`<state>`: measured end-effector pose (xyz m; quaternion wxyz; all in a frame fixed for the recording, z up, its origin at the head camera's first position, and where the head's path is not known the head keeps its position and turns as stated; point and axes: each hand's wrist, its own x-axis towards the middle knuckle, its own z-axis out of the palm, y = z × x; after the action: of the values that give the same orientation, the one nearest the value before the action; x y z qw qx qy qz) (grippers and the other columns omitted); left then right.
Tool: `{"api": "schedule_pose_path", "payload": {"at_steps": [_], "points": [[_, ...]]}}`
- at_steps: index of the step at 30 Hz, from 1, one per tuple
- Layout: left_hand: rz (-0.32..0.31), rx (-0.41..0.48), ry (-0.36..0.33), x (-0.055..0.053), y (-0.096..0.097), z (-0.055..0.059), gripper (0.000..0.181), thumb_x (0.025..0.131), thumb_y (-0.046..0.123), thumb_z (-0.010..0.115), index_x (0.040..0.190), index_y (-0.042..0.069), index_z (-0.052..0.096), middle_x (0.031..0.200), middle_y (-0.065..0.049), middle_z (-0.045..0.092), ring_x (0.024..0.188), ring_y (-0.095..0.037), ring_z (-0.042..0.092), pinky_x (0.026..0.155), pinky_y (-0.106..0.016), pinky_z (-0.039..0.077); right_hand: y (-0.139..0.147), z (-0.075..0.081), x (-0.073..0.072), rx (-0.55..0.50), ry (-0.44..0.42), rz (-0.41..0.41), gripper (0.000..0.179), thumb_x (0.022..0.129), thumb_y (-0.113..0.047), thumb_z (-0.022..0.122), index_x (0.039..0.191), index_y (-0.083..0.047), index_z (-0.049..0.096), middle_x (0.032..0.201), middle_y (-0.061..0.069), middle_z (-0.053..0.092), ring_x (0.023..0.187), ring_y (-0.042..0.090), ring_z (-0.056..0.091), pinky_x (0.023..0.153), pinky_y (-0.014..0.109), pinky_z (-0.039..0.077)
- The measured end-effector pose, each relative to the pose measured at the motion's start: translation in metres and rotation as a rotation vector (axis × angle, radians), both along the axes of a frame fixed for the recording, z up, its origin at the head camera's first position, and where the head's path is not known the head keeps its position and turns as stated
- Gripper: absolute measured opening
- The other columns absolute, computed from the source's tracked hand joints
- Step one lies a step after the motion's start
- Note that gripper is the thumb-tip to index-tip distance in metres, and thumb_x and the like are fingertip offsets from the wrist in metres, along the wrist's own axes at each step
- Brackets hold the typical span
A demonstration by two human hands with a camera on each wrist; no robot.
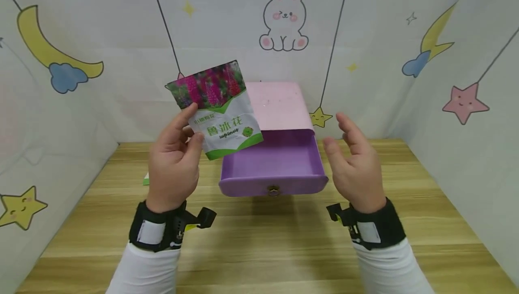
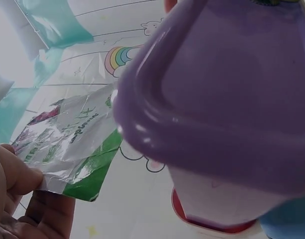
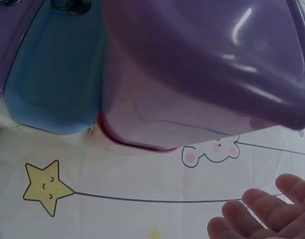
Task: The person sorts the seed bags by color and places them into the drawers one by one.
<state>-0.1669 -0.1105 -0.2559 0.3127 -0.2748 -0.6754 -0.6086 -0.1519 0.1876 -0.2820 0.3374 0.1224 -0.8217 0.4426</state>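
Note:
My left hand (image 1: 172, 168) pinches a seed packet (image 1: 227, 125) by its left edge, between thumb and fingers. Pink flowers are printed across its upper part, with green lettering and a green border below. The packet is tilted and overlaps the left side of a small chest of drawers with a pink top (image 1: 279, 105). Its upper purple drawer (image 1: 273, 186) is pulled out, its floor and inner walls in sight. To the right of this drawer, my right hand (image 1: 358, 168) hovers with fingers extended, holding nothing. In the left wrist view, the packet (image 2: 77, 144) looks crinkled and shiny.
Below the open drawer, the right wrist view shows a blue drawer (image 3: 55, 74) and another purple one (image 3: 8, 45). A green-and-white piece (image 1: 146, 179) lies on the wood-grain table (image 1: 259, 249), partly hidden by the left hand. Patterned cloth walls (image 1: 121, 60) surround the table.

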Motion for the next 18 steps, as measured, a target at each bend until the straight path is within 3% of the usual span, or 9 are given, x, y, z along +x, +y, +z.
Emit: {"api": "schedule_pose_path", "payload": {"at_steps": [8,18], "points": [[-0.007,-0.021,0.030,-0.012,0.005,-0.012,0.051,0.087,-0.013,0.054,0.131,0.012,0.056,0.103,-0.011,0.064,0.073,-0.023,0.045,0.045,-0.022,0.030,-0.014,0.005,0.002,-0.064,0.042,0.089,0.050,0.088,-0.007,0.064,0.135,-0.008,0.049,0.135,0.003,0.050,0.119,0.013,0.044,0.101,0.039,0.038],[-0.027,-0.095,0.015,-0.005,0.022,-0.010,0.051,0.087,-0.009,0.056,0.131,0.019,0.057,0.120,0.003,0.059,0.075,-0.020,0.048,0.046,-0.024,0.034,-0.039,0.011,0.006,-0.112,0.037,0.228,0.053,0.085,0.006,0.062,0.135,0.005,0.044,0.133,0.013,0.050,0.117,0.016,0.047,0.100,0.038,0.039]]}}
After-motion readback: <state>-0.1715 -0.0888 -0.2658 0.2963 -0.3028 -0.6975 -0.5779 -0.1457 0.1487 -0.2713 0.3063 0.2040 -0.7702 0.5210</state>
